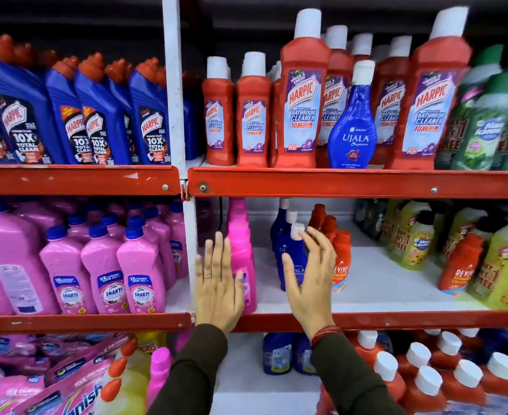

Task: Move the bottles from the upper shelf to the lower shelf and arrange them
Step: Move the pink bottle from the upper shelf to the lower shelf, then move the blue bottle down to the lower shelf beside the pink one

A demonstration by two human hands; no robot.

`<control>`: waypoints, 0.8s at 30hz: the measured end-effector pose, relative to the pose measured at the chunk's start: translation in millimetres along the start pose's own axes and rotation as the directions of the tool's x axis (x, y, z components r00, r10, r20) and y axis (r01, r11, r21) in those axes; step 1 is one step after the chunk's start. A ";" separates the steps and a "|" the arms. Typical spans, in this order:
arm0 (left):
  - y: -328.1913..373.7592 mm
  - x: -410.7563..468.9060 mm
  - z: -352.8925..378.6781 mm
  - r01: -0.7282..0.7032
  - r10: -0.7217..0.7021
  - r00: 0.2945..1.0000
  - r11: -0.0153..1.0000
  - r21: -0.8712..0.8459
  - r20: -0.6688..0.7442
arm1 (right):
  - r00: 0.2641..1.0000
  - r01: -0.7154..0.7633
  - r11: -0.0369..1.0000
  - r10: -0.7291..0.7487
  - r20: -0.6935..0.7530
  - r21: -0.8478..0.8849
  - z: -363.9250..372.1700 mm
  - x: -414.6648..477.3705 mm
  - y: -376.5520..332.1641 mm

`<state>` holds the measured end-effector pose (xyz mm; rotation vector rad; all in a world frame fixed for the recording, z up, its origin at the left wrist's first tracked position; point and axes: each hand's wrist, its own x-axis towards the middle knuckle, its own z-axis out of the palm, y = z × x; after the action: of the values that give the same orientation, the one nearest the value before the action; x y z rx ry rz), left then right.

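A blue Ujala bottle (pixel 353 127) with a white cap stands on the upper shelf (pixel 336 182) among red Harpic bathroom cleaner bottles (pixel 303 94). On the lower shelf (pixel 366 283) a row of blue Ujala bottles (pixel 288 250) runs front to back, with a pink bottle (pixel 242 250) to its left and red Revive bottles (pixel 341 262) to its right. My left hand (pixel 218 283) is open, flat in front of the pink bottle. My right hand (pixel 312 277) is open with fingers spread, just in front of the front Ujala bottle, gripping nothing.
Blue Harpic bottles (pixel 91 115) fill the upper left bay, pink Shakti bottles (pixel 103 274) the lower left. Green bottles (pixel 486 121) stand upper right, yellow-green ones (pixel 420 244) and another Revive bottle (pixel 459 265) lower right. A white upright post (pixel 173 85) divides the bays.
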<state>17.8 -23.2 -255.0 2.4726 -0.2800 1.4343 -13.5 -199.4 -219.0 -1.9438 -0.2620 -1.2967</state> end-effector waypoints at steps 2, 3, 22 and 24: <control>18.1 26.0 -11.0 -0.025 0.023 0.998 0.999 -0.023 -0.060 | 0.996 0.069 0.997 -0.070 -0.057 -0.026 -16.1 22.8 -8.6; 26.7 38.7 -16.5 -0.039 0.035 0.996 0.998 -0.047 -0.082 | 0.991 0.103 0.993 -0.108 -0.079 -0.057 -24.1 33.7 -11.8; 93.3 190.4 -54.8 -0.072 0.071 0.995 0.997 -0.002 -0.065 | 0.957 -0.209 0.972 0.182 0.227 0.104 -106.6 223.6 -14.1; 93.5 189.5 -53.7 -0.070 0.069 0.994 0.998 -0.002 -0.084 | 0.944 -0.224 0.970 0.191 0.268 0.098 -108.4 228.5 -13.6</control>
<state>39.2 -100.2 -52.2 2.4141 -0.3551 1.5584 8.7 -318.8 3.3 -1.9689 -0.2523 -0.8709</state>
